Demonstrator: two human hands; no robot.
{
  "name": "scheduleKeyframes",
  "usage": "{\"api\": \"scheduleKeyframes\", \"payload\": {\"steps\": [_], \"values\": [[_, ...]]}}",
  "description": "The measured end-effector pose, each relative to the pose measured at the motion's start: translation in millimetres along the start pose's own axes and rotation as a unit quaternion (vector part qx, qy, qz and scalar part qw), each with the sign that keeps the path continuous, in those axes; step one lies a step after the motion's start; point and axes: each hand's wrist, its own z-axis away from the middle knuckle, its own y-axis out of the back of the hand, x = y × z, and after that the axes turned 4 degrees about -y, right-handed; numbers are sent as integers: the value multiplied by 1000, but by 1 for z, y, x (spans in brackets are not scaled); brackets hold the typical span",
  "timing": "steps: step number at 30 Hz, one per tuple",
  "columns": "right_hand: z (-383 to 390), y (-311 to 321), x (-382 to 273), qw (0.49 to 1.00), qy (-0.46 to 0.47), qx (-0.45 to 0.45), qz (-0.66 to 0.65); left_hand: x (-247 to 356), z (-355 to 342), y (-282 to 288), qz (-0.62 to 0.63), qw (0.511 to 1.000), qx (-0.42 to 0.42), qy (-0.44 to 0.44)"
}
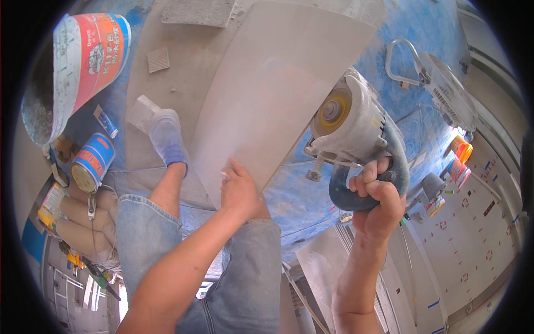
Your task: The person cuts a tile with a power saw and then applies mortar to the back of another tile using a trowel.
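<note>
A large pale tile (272,83) slopes up from between my knees. On its lower part lies my left hand (240,189), fingers drawn together, with a small whitish bit at the fingertips that I cannot make out. My right hand (379,189) is wrapped round the dark loop handle of a handheld circular cutter (356,128). The cutter is dusty, its yellow round hub facing the tile, and it is beside the tile's right edge. Whether its blade touches the tile I cannot tell. My sock-covered foot (167,136) is left of the tile.
At left are a large bucket on its side (83,67), a blue-and-orange can (94,158) and a small blue-and-white packet (105,121). A small square offcut (158,59) lies beyond my foot. A fan (445,89) lies at right, with several tubs (460,149) near it.
</note>
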Motion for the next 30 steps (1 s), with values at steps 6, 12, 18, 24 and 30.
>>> {"api": "scheduleKeyframes", "payload": {"steps": [6, 12, 18, 24, 30], "values": [[1, 1, 2, 1000, 2, -3, 6, 1, -1, 0, 11, 1000, -2, 3], [3, 2, 3, 1000, -1, 3, 8, 1, -1, -1, 8, 1000, 5, 3], [4, 2, 3, 1000, -14, 2, 3, 2, 1, 2, 8, 1000, -9, 12], [3, 4, 5, 1000, -13, -4, 3, 2, 0, 2, 16, 1000, -8, 8], [4, 3, 5, 1000, -17, -7, 2, 2, 0, 3, 7, 1000, -11, 12]]}}
